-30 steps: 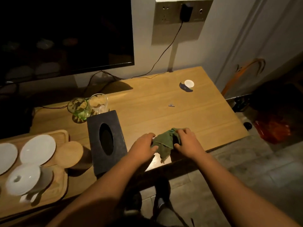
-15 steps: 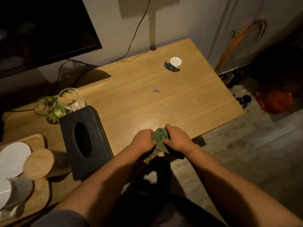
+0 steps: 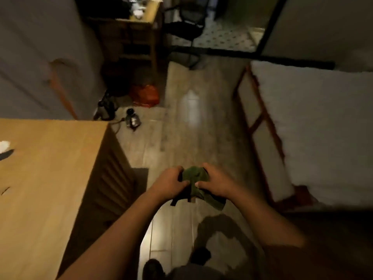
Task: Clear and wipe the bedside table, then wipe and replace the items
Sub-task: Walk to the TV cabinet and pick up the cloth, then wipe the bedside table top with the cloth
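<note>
Now carried clear of the wooden table (image 3: 50,168), a green cloth (image 3: 194,175) is bunched over the floor between left hand (image 3: 168,183) and right hand (image 3: 215,183), both pinching it; wiping is judged paused.

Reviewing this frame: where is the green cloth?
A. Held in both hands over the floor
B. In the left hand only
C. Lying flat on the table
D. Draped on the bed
A: the left hand and right hand both grip the bunched cloth above the floor, clear of the table.
</note>
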